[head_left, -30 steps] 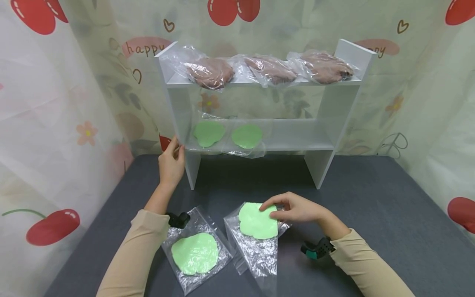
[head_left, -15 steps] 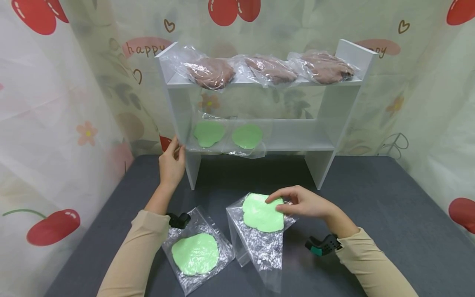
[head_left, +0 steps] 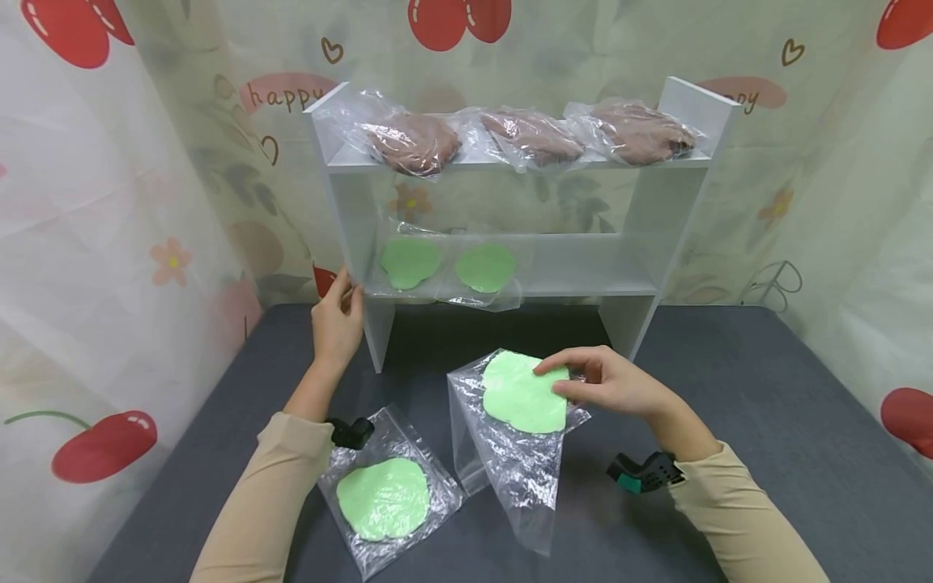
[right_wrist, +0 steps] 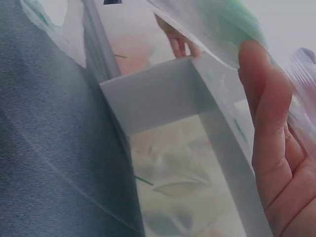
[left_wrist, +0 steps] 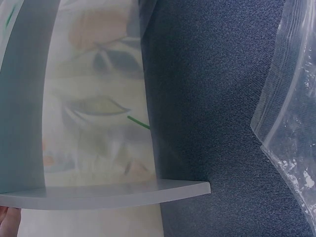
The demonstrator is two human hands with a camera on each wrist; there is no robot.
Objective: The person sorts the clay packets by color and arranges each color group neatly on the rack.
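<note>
My right hand point(head_left: 608, 380) pinches the upper right corner of a clear zip bag point(head_left: 521, 470) holding a flat, wavy-edged light green piece point(head_left: 521, 393). The bag is raised off the dark table and hangs tilted. In the right wrist view, its thumb and fingers point(right_wrist: 274, 113) press on the plastic. My left hand point(head_left: 337, 324) grips the front edge of the left side panel of a white shelf point(head_left: 583, 275); in the left wrist view only its fingertips point(left_wrist: 10, 222) show beside the panel. A second bagged green piece point(head_left: 382, 498) lies on the table near my left forearm.
Two more bagged green pieces, a left one point(head_left: 411, 261) and a right one point(head_left: 486, 267), lie on the middle shelf board. Three clear bags with lumpy brown contents point(head_left: 419, 144) fill the top board. Printed curtains point(head_left: 182, 162) surround the dark table point(head_left: 729, 389).
My right hand has lifted the bagged green piece up and slightly right, towards the shelf. The left hand has stayed on the side panel.
</note>
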